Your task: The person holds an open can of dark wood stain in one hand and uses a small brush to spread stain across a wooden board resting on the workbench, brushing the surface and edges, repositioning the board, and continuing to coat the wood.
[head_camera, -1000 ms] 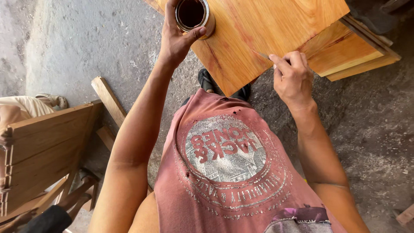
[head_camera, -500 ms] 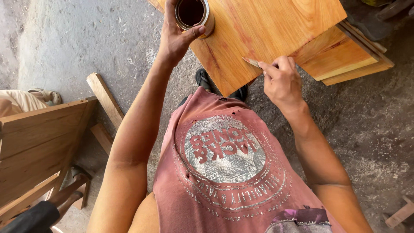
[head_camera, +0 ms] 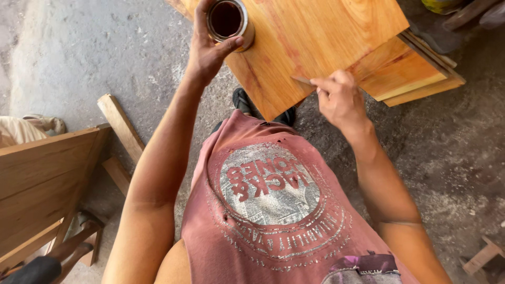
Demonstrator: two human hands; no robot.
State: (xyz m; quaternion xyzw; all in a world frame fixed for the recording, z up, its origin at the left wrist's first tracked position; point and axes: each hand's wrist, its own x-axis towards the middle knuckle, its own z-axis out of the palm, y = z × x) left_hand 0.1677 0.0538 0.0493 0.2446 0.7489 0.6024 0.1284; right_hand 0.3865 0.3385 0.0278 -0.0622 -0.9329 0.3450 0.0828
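A small round tin (head_camera: 229, 21) of dark liquid is gripped by the left hand (head_camera: 208, 50), fingers wrapped around its far side and thumb pressed across the near rim; it is held over the left part of a varnished wooden board (head_camera: 315, 37). To the right, the right hand (head_camera: 339, 97) is closed in a pinch around a thin stick-like tool (head_camera: 302, 80), possibly a brush handle, whose tip is laid on the board's near edge. More boards (head_camera: 410, 76) are stacked beneath, jutting right. A wooden frame (head_camera: 42, 179) is seen near left on the concrete floor (head_camera: 79, 52). A dark sandal (head_camera: 242, 100) is visible below the board's near corner.
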